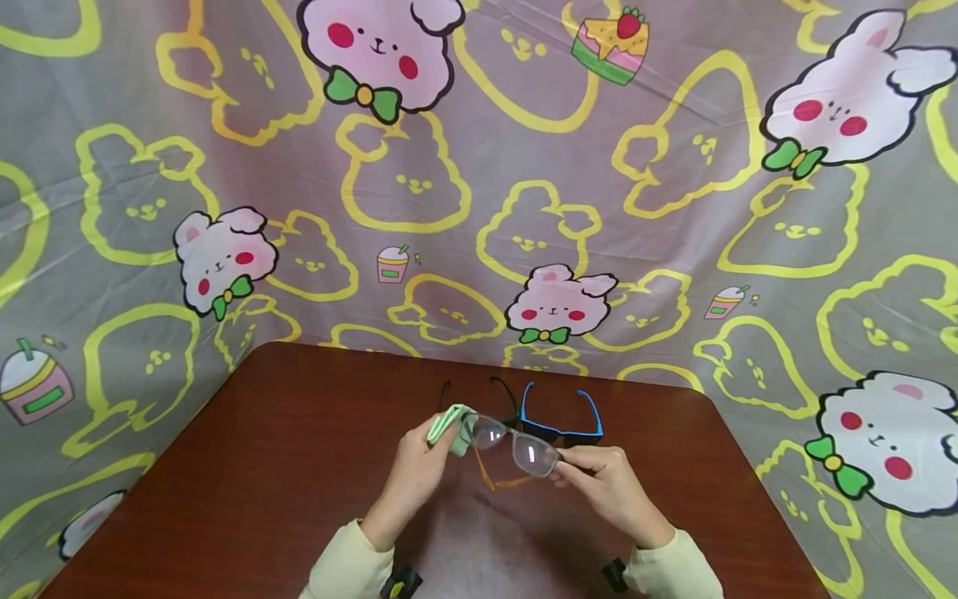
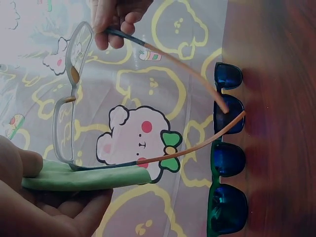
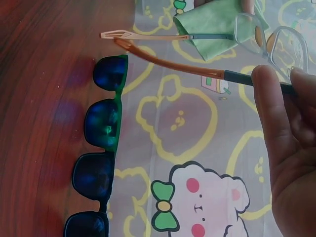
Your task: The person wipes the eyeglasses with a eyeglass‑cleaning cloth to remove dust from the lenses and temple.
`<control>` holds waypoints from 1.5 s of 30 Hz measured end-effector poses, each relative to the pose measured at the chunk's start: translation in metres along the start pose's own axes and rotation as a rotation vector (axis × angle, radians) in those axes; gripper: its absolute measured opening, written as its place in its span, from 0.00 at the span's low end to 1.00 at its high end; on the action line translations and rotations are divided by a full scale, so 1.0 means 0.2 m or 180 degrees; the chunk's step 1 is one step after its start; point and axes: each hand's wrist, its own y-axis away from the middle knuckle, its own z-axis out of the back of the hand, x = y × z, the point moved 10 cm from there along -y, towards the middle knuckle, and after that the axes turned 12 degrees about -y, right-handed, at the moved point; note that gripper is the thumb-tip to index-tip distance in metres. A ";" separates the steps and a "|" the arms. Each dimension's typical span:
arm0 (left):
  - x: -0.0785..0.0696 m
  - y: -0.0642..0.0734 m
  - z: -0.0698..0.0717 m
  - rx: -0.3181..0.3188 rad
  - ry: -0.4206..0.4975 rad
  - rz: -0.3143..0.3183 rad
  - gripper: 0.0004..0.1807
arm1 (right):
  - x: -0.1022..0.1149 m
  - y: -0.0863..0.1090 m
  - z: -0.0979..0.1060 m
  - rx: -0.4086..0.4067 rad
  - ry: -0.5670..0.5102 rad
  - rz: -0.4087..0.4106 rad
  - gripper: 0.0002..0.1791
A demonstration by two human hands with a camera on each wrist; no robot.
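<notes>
Above the table a pair of clear-framed eyeglasses (image 1: 533,453) with orange-brown temples is held between both hands. My left hand (image 1: 421,466) pinches a folded light green cloth (image 1: 458,426) around the glasses' left end, seen in the left wrist view as a green cloth (image 2: 94,178) under the hinge. At the other end, my right hand (image 1: 609,482) grips the frame near the hinge between thumb and fingers. In the right wrist view the right hand (image 3: 291,133) holds the dark part of one temple. Both temples are unfolded, their tips pointing toward the body.
Behind the glasses, blue-framed sunglasses (image 1: 563,431) stand on the brown table (image 1: 299,466). Just left of them is a dark green-framed pair of sunglasses (image 3: 117,123), partly hidden in the head view. A patterned curtain (image 1: 419,191) hangs around the table's back and sides.
</notes>
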 end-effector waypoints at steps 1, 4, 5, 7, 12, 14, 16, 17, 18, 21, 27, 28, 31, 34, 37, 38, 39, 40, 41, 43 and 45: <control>0.00 0.00 0.00 0.0001 0.0000 0.0003 0.13 | 0.00 0.00 0.00 0.0021 -0.0032 -0.0008 0.08; -0.01 0.01 0.00 -0.0009 -0.0039 0.0009 0.13 | -0.01 0.00 -0.01 0.0067 -0.0107 -0.0063 0.09; -0.02 0.02 0.00 -0.0019 -0.0058 -0.0017 0.14 | -0.01 0.00 -0.01 0.0073 -0.0120 -0.0087 0.10; -0.04 0.03 0.01 -0.0039 -0.0054 -0.0071 0.15 | -0.02 0.00 -0.01 0.0061 -0.0127 -0.0119 0.10; -0.08 0.06 0.01 -0.0079 -0.0011 -0.0209 0.18 | -0.03 0.00 0.02 -0.0054 -0.0159 -0.0116 0.11; -0.09 0.07 0.01 -0.0101 -0.0031 -0.0222 0.18 | -0.03 0.00 0.03 -0.0098 -0.0161 -0.0097 0.11; -0.09 0.07 0.01 -0.0117 -0.0019 -0.0235 0.19 | -0.03 0.00 0.03 -0.0122 -0.0109 -0.0047 0.11; -0.09 0.07 0.01 -0.0117 0.0015 -0.0239 0.19 | -0.02 0.00 0.03 -0.0120 -0.0081 -0.0015 0.11; -0.10 0.08 0.01 -0.0117 0.0037 -0.0248 0.19 | -0.02 0.00 0.03 -0.0114 -0.0046 0.0005 0.11; -0.10 0.08 0.00 -0.0087 0.0093 -0.0267 0.20 | 0.00 0.00 0.02 -0.0090 0.0050 0.0041 0.10; -0.14 0.09 0.00 -0.0131 -0.0029 -0.0523 0.22 | -0.01 0.00 0.02 -0.0110 0.0164 -0.0061 0.11; -0.14 0.09 0.00 -0.0153 -0.0068 -0.0589 0.22 | -0.02 0.00 0.02 -0.0113 0.0165 -0.0068 0.11; -0.16 0.10 0.00 -0.0228 -0.0218 -0.0796 0.23 | -0.02 0.00 0.02 -0.0095 0.0111 -0.0055 0.11; -0.18 0.11 0.00 -0.0308 -0.0402 -0.0984 0.24 | -0.01 0.00 0.02 -0.0051 0.0045 0.0025 0.10; -0.21 0.13 0.00 -0.0418 -0.0601 -0.1236 0.25 | 0.00 0.00 0.03 -0.0030 0.0010 0.0098 0.10; -0.23 0.13 0.00 -0.0476 -0.0673 -0.1369 0.25 | 0.01 0.00 0.03 -0.0021 0.0006 0.0127 0.10; -0.24 0.14 0.01 -0.0548 -0.0744 -0.1532 0.25 | 0.01 0.00 0.03 -0.0015 -0.0001 0.0145 0.11; -0.26 0.15 0.01 -0.0610 -0.0822 -0.1682 0.24 | 0.01 0.00 0.03 -0.0011 -0.0003 0.0166 0.11; -0.28 0.15 0.01 -0.0666 -0.0889 -0.1820 0.22 | 0.02 0.00 0.03 -0.0006 -0.0001 0.0193 0.11; -0.30 0.17 0.01 -0.0755 -0.1043 -0.2085 0.21 | 0.02 -0.01 0.04 0.0016 0.0012 0.0185 0.11; -0.32 0.19 0.00 -0.0810 -0.1185 -0.2271 0.20 | 0.02 0.00 0.04 0.0012 0.0031 0.0189 0.11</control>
